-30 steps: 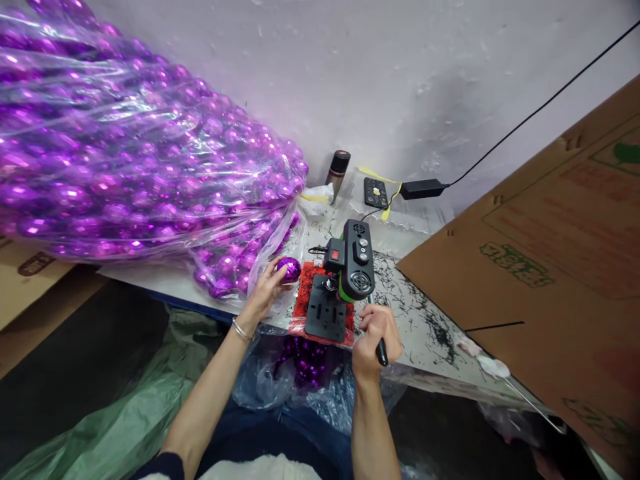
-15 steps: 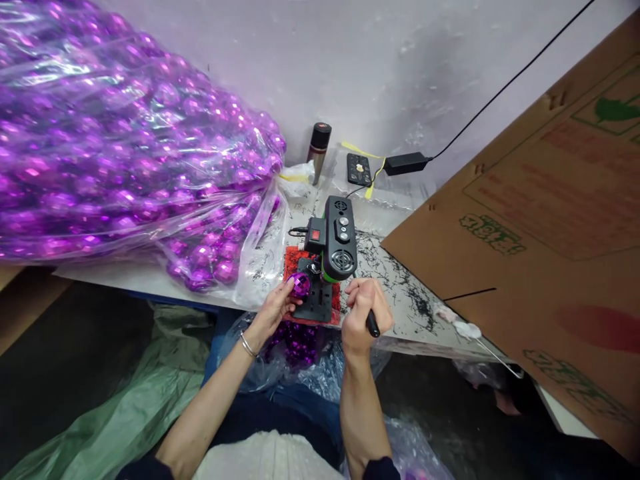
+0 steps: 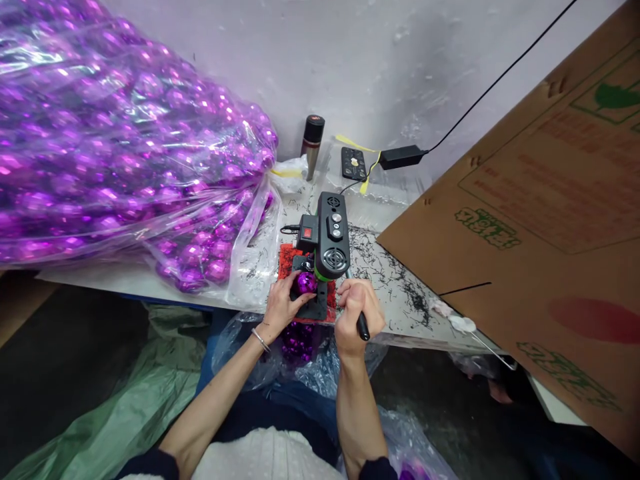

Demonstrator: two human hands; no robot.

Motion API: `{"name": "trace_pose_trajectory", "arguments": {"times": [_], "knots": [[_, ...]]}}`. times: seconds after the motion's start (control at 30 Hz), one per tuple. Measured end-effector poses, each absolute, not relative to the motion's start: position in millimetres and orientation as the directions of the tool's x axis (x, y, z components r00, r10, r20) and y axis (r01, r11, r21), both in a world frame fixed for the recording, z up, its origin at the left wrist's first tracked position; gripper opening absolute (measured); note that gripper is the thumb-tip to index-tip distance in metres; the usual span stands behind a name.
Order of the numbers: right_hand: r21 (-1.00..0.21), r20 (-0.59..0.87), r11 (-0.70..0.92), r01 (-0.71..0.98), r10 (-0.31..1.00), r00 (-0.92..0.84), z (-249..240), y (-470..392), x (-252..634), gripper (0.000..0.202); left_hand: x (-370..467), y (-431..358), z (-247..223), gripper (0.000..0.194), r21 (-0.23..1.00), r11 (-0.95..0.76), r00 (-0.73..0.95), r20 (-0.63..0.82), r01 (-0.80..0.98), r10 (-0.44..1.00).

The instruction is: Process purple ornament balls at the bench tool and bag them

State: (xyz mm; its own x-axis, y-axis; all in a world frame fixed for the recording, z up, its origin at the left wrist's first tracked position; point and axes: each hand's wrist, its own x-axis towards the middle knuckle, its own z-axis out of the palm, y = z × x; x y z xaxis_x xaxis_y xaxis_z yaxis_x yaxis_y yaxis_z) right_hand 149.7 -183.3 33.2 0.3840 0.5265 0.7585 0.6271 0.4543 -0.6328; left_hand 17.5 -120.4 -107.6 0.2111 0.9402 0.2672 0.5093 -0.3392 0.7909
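Observation:
A shiny purple faceted ball sits between the thumb and fingers of my left hand, close to the working end of a small black bench drill-like machine. Beneath the ball is the machine's dark slotted base plate, lying on a red mat. My right hand is wrapped round a lever handle with a black grip at the machine's right side. The far part of the lever is partly hidden by that hand.
A large clear bag of purple balls fills the left. A cardboard box leans in from the right. Behind the machine are a spray can, a phone and a power adapter. Black shavings litter the table.
My left hand has brought the ball rightward, in nearer to the machine's head, with the thumb now across its front. My right hand stays on the lever handle. The whole view has shifted slightly.

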Motion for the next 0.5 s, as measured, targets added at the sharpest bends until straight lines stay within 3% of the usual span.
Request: {"name": "trace_pose_trajectory", "arguments": {"times": [0.17,0.5], "knots": [[-0.617,0.769,0.448,0.647,0.517,0.375,30,-184,151,0.038,27,-123,-108,0.055,0.751,-0.477,0.305,0.372,0.457,0.877],[-0.574,0.800,0.464,0.675,0.494,0.340,23,-186,151,0.038,34,-121,-107,0.063,0.905,-0.309,0.256,0.237,0.292,0.937]]}}
